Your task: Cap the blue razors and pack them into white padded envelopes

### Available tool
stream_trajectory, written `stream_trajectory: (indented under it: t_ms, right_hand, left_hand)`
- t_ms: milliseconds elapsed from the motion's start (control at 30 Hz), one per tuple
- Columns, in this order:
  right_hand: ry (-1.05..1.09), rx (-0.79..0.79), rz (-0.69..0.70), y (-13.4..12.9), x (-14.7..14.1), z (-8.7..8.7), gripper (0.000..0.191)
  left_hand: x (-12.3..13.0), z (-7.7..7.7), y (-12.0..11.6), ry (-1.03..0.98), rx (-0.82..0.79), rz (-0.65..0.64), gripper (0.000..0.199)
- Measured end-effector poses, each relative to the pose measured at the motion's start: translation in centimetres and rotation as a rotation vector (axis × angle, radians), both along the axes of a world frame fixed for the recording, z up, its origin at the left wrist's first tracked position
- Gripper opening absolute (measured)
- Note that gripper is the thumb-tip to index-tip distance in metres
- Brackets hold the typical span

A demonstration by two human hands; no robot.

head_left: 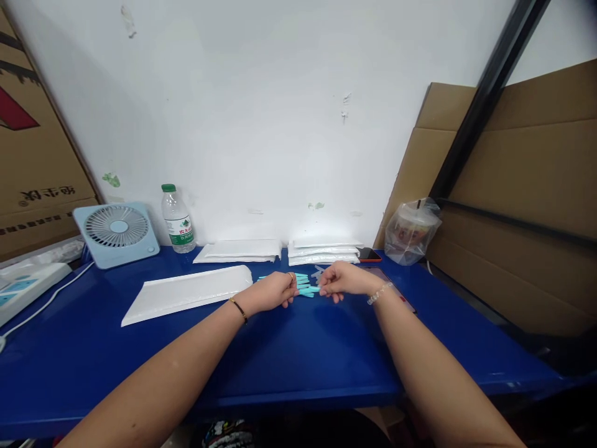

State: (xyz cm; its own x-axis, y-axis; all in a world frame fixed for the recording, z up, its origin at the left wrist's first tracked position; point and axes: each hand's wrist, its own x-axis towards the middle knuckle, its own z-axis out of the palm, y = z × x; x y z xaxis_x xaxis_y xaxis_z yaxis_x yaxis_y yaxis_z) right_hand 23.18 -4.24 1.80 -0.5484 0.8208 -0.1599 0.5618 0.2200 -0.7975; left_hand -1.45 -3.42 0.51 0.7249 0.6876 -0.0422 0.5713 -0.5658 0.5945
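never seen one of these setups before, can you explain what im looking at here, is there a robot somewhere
No robot here: these are a person's own two bare hands. The single picture comes from a camera worn on that person's head, looking forward and down, so both forearms reach in from the bottom.

On the blue table are a light-blue fan, a water bottle, a long white packet, and two stacks of white packets near the wall. A bagged cup stands at the right.

The right hand appears to pinch a small turquoise piece. The left hand is close beside it, but its grip is hidden. More turquoise pieces lie between and behind the hands.
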Motion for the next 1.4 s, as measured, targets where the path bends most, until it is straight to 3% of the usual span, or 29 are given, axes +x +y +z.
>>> stream_trajectory:
  t_ms: [100,233,333,500,667,800,1167,1400]
  right_hand:
    - [0.108,0.091,-0.144,0.4,1.6,0.1,0.036]
    - [0.333,0.253,-0.364,1.0,2.3,-0.4,0.034]
    - [0.503,0.207,-0.436,0.8,1.6,-0.8,0.033]
    - [0.727,0.087,-0.434,-0.1,-0.3,-1.5,0.038]
    - [0.748,0.086,-0.473,0.3,-1.0,-3.1,0.035]
    - [0.738,0.046,-0.441,0.7,-0.9,-3.9,0.040]
    - [0.633,0.140,-0.392,0.6,-1.0,-3.5,0.028]
    - [0.595,0.089,-0.376,0.6,-1.7,-3.2,0.029]
  left_hand:
    - [-0.8,-0.4,0.6,-0.034,0.004,0.029,0.031]
    - [-1.1,-0.6,1.2,-0.138,0.127,0.074,0.036]
    - [-0.9,-0.5,1.3,-0.174,0.156,0.053,0.041]
    - [-0.8,-0.6,1.1,-0.143,0.190,0.067,0.036]
    - [-0.7,-0.8,0.8,-0.166,0.180,0.167,0.037]
    - [-0.5,-0.7,0.5,-0.158,0.213,0.162,0.036]
    - [-1.5,-0.9,1.2,-0.121,0.242,0.111,0.034]
    - [-1.4,-1.3,1.6,-0.120,0.216,0.060,0.031]
